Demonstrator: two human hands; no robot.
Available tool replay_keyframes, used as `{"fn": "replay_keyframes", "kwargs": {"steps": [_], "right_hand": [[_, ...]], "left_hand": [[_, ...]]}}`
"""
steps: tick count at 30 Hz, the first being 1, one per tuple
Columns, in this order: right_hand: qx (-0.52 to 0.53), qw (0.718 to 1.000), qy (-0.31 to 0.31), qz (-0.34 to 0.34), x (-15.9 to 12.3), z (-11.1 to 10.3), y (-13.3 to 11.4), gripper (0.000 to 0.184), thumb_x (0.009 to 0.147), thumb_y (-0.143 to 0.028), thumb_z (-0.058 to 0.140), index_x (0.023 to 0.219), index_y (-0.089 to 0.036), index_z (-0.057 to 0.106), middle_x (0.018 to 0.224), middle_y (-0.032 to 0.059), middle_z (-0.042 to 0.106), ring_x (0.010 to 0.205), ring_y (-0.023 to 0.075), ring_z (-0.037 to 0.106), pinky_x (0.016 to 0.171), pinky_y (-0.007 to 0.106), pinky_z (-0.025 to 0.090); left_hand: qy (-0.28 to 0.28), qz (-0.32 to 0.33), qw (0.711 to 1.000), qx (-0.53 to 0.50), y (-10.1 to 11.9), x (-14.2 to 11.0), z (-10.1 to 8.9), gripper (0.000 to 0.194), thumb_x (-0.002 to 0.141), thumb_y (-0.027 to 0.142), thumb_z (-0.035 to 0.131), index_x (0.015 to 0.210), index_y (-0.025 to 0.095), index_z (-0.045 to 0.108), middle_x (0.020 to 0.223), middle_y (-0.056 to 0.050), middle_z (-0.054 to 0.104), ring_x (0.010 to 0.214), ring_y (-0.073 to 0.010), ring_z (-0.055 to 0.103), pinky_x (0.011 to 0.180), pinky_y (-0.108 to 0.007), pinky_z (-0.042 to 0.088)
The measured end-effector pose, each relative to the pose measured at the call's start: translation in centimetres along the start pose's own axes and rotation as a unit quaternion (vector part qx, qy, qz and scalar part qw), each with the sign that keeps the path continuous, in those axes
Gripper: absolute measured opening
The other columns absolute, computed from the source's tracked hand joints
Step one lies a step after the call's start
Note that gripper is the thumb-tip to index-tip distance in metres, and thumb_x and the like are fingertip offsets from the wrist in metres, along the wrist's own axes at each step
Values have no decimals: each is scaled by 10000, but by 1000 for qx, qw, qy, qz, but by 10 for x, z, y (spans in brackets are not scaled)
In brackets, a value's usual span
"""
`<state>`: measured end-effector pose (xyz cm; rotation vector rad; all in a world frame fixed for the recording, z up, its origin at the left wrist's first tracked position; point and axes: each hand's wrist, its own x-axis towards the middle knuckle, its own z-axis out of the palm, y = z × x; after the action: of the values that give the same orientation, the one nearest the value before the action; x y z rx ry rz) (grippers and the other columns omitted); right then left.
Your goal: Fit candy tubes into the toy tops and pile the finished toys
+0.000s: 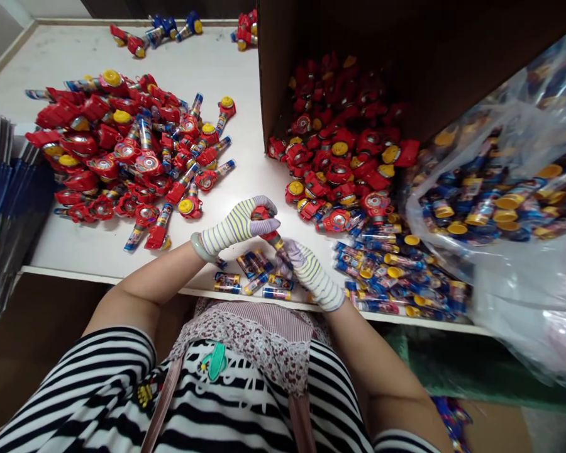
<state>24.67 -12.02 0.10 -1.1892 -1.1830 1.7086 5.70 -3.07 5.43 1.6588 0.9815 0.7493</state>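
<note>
Both my hands wear striped knitted gloves and meet over the front of the white table. My left hand is closed around the red top of a small toy. Against its lower end, which looks like a tube, my right hand closes its fingers, partly hiding it. Several loose tubes with blue and yellow ends lie just below my hands, near the table edge. Red toy tops with yellow discs spill from the opening of a brown box beyond my right hand.
A large pile of red toys with tubes covers the left of the table. More tubes spread out at right from a clear plastic bag. Blue flat sheets stand stacked at far left. A few blue toys lie at the back.
</note>
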Motion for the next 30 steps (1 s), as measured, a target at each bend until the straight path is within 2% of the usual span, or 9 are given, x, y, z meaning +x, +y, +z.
{"fn": "replay_keyframes", "kwargs": {"steps": [4,12,14,17,20,23,25,27,30], "right_hand": [[-171,978,90,-74,-3,-16,-12,621,915,-744,401,1176,-219,605,1079,92,693,956,234,656,840,375,537],[-391,911,97,-90,-1,-7,-3,489,914,-598,505,1188,-207,610,1167,142,680,1019,296,645,883,409,495],[-342,933,88,-73,3,-3,-1,453,913,-637,483,990,-215,628,980,103,693,878,250,639,789,365,500],[-91,996,-12,-8,6,1,5,526,897,-725,446,815,-216,548,614,-22,523,522,123,459,513,246,404],[154,973,-150,87,8,11,14,569,874,-770,444,846,-208,526,477,-124,289,363,61,160,358,196,181],[235,937,-223,129,12,23,14,569,852,-775,485,848,-208,521,450,-156,210,342,43,63,330,177,111],[209,945,-219,122,17,23,5,598,867,-786,447,873,-198,558,447,-141,263,331,46,132,332,170,180],[121,975,-169,73,22,9,-7,653,884,-798,390,966,-191,618,540,-64,490,390,77,377,413,201,387],[-112,992,1,-61,23,-33,-21,649,890,-764,429,1139,-211,660,1038,96,713,895,202,667,841,377,557]], "left_hand": [[60,-16,998,-11,-6,4,-3,265,790,401,697,860,156,622,819,-40,659,737,-158,632,707,-282,514],[56,-81,995,-31,-13,3,16,337,813,466,692,788,150,578,712,-20,613,634,-127,561,646,-266,476],[57,-77,995,-32,-13,2,19,333,798,462,710,805,151,589,722,-17,618,644,-131,566,648,-263,477],[34,-24,999,-17,-12,1,13,342,744,448,763,869,154,641,816,-32,655,743,-160,612,710,-278,499],[5,8,1000,-12,-14,-2,2,364,713,448,776,906,161,664,873,-46,673,806,-185,631,751,-295,510],[-3,16,999,-34,-15,-7,-5,376,701,467,764,895,163,659,874,-52,672,805,-191,632,758,-306,518],[-2,23,999,-46,-9,-9,-11,397,694,497,763,885,166,657,874,-56,665,801,-195,633,753,-310,524],[23,18,999,-30,5,-5,-23,408,711,524,756,894,173,657,886,-62,661,837,-210,643,762,-319,532],[93,-1,995,45,34,7,-64,393,774,516,747,963,183,658,921,-66,662,963,-234,643,828,-337,539]]}}
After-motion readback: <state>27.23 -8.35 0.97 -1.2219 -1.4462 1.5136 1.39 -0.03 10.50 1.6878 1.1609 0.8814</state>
